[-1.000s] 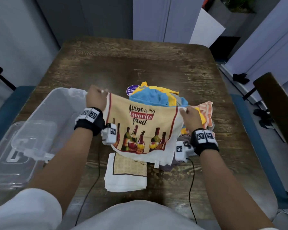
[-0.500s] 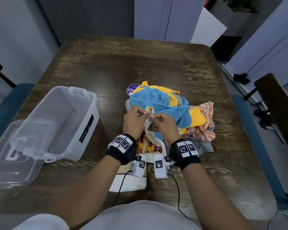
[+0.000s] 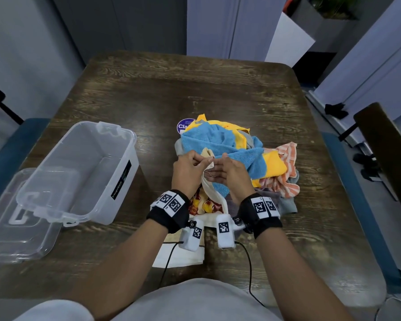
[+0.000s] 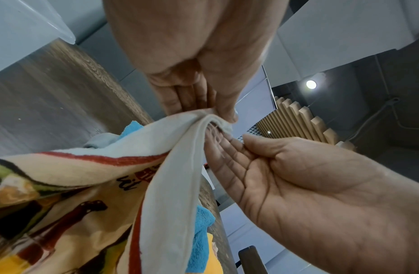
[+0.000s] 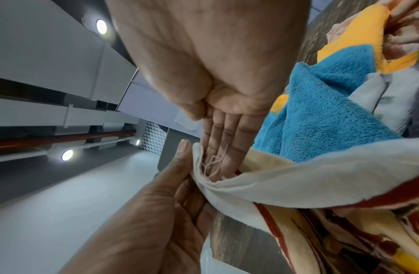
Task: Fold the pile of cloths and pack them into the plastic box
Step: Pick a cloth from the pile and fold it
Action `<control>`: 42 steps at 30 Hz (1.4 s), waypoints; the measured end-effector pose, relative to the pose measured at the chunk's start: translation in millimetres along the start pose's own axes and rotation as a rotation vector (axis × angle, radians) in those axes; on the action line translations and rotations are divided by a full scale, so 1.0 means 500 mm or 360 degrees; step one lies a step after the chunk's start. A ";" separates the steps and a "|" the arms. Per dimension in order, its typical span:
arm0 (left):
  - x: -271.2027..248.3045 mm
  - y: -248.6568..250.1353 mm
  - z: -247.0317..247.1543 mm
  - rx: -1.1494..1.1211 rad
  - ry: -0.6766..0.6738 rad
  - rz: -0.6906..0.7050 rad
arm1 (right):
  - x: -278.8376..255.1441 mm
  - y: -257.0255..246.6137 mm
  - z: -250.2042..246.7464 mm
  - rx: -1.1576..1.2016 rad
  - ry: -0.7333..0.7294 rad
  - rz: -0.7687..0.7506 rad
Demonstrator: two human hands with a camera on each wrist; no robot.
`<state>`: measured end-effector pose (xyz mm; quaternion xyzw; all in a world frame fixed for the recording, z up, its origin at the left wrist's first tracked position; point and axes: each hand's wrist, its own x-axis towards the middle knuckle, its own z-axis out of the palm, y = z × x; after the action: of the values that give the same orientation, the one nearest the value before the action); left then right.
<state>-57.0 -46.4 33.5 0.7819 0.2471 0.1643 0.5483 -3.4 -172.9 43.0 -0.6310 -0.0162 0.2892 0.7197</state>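
The printed cloth (image 3: 209,189) hangs doubled over the near middle of the surface (image 3: 218,89), most of its print hidden behind the wrists. Its long axis runs from the gathered top corners down toward the person. The left hand (image 3: 186,169) pinches those corners between thumb and fingers. The right hand (image 3: 227,174) rests straight-fingered against the cloth's edge, gripping nothing. A folded cloth (image 3: 178,256) underneath is half covered.

Head view looks down over the table (image 3: 218,89); close wrist views share one cloth (image 4: 175,166)
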 end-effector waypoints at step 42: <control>0.063 0.161 -0.136 -0.0389 0.0121 0.0524 | -0.024 -0.118 -0.051 0.0128 -0.0129 -0.0619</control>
<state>-50.4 2.1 132.0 0.7325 0.1147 0.3098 0.5952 19.9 -203.2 96.0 -0.5745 -0.1551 0.1703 0.7855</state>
